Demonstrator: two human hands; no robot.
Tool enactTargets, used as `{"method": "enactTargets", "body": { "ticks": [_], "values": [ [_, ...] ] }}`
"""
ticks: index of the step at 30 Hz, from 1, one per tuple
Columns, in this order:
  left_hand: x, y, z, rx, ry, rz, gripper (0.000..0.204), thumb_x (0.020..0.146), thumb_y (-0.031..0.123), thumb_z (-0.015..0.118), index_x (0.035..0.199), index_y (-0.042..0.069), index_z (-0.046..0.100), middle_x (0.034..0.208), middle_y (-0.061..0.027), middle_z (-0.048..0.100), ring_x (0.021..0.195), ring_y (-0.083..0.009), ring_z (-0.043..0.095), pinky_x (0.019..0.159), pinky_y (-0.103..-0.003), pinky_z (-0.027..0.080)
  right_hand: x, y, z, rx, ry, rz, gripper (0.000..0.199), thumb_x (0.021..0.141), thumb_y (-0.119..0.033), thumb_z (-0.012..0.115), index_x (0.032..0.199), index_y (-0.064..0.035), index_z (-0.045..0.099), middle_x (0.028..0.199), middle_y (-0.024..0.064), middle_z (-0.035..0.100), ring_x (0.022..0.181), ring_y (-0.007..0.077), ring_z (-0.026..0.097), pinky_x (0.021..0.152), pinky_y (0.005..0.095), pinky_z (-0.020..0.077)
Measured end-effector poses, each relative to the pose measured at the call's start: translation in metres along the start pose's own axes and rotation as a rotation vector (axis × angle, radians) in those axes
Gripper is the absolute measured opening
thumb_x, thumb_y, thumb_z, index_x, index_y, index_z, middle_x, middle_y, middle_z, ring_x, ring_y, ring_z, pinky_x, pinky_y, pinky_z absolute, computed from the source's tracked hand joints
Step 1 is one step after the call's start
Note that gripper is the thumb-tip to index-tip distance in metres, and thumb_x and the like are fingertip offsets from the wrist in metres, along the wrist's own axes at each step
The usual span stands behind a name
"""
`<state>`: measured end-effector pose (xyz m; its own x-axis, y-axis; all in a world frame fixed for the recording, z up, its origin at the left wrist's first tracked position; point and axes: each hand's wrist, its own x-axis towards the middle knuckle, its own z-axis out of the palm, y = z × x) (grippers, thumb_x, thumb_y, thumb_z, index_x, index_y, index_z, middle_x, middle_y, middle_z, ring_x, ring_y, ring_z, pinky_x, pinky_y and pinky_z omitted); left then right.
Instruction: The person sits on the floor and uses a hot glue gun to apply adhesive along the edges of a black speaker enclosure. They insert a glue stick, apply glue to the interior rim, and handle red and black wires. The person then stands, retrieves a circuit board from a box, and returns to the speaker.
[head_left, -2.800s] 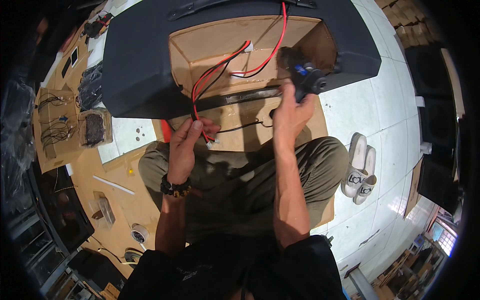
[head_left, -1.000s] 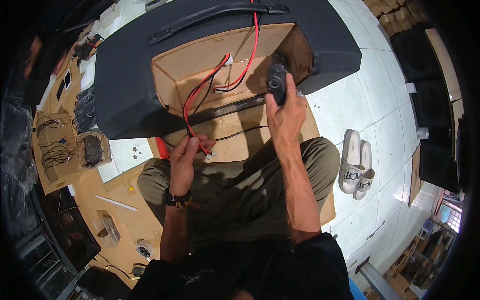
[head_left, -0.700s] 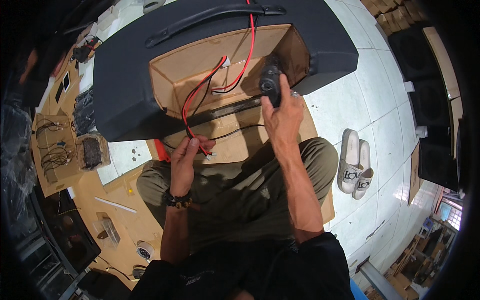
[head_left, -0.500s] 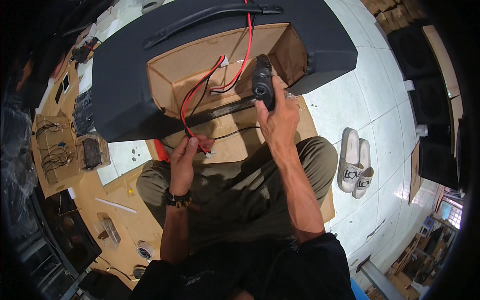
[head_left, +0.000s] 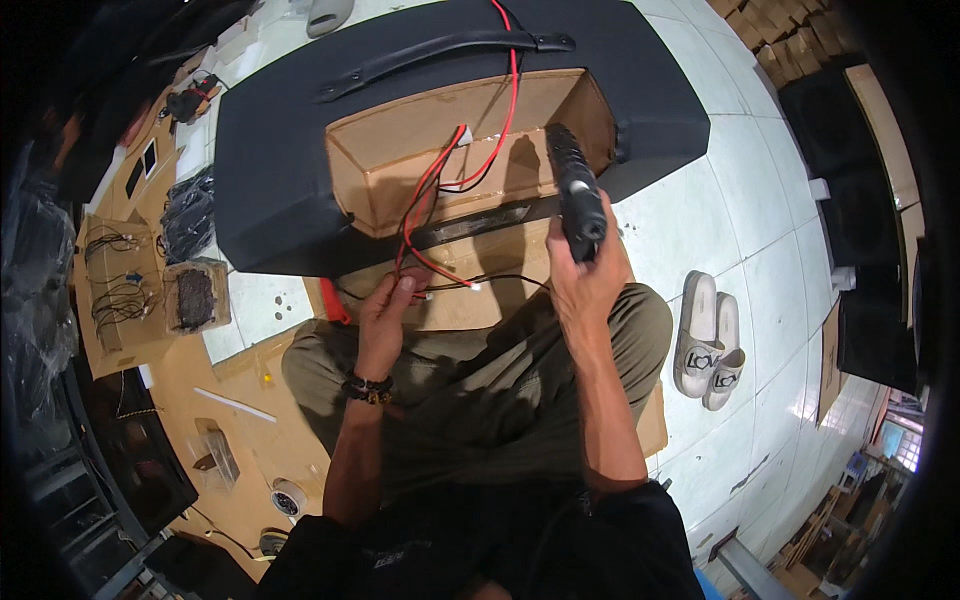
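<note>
A black speaker cabinet [head_left: 270, 200] lies before me, a strap handle [head_left: 440, 62] across its top and a rectangular, bare-wood opening [head_left: 390, 145] facing me. Red and black wires [head_left: 432, 175] with small white plugs come out of this opening. My left hand [head_left: 385, 315], just below the cabinet's near edge, is closed on these wires; two plug ends hang beside its fingers. My right hand [head_left: 590, 275] grips a black pistol-shaped tool [head_left: 575, 190], whose front end points into the right part of the opening. What its tip touches cannot be made out.
Cardboard [head_left: 450, 310] lies under my crossed legs. Grey slippers [head_left: 708, 345] stand on the tiles at right. To the left are a carton of cables [head_left: 115, 300], a red-handled object [head_left: 334, 300], a white stick [head_left: 235, 405] and a tape roll [head_left: 288, 497]. Black cabinets [head_left: 860, 230] line the far right.
My right hand has shifted right and a little nearer, tilting the tool so more of its length shows. My left hand and the wires have moved slightly right. The whole view has shifted a little.
</note>
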<state>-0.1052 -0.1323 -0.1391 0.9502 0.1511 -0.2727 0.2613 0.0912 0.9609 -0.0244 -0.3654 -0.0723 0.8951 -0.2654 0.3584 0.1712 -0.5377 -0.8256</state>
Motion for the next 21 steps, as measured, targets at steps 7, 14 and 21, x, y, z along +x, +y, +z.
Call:
{"method": "enactTargets", "body": {
  "ticks": [7,14,21],
  "values": [
    [-0.016,-0.022,-0.010,0.231,0.053,-0.032,0.047,0.100,0.027,0.062,0.142,0.009,0.054,0.117,-0.0091,0.069,0.107,-0.0127,0.063,0.094,-0.029,0.049,-0.022,-0.004,-0.016,0.125,0.077,0.233,0.036,0.088,-0.013,0.073,0.119,0.0025,0.065,0.096,0.0093,0.072,0.081,0.0148,0.065,0.075,0.0283,0.0509],
    [-0.084,-0.003,-0.079,0.424,0.216,0.067,0.030,0.095,0.024,0.066,0.119,0.005,0.069,0.103,-0.0141,0.074,0.088,-0.0179,0.070,0.080,-0.032,0.054,-0.060,-0.037,-0.041,0.462,0.121,0.209,0.029,0.095,-0.019,0.068,0.110,0.0049,0.064,0.109,0.0134,0.071,0.092,0.0170,0.067,0.078,0.0325,0.0588],
    [-0.131,-0.056,-0.242,0.571,1.206,-0.015,0.021,0.089,0.023,0.068,0.092,0.003,0.074,0.082,-0.0174,0.071,0.071,-0.0317,0.069,0.066,-0.040,0.054,-0.076,-0.098,-0.059,0.728,-0.126,0.261,0.040,0.096,-0.019,0.062,0.129,0.0027,0.053,0.116,0.0163,0.067,0.096,0.0179,0.066,0.061,0.0275,0.0578]
  ]
}}
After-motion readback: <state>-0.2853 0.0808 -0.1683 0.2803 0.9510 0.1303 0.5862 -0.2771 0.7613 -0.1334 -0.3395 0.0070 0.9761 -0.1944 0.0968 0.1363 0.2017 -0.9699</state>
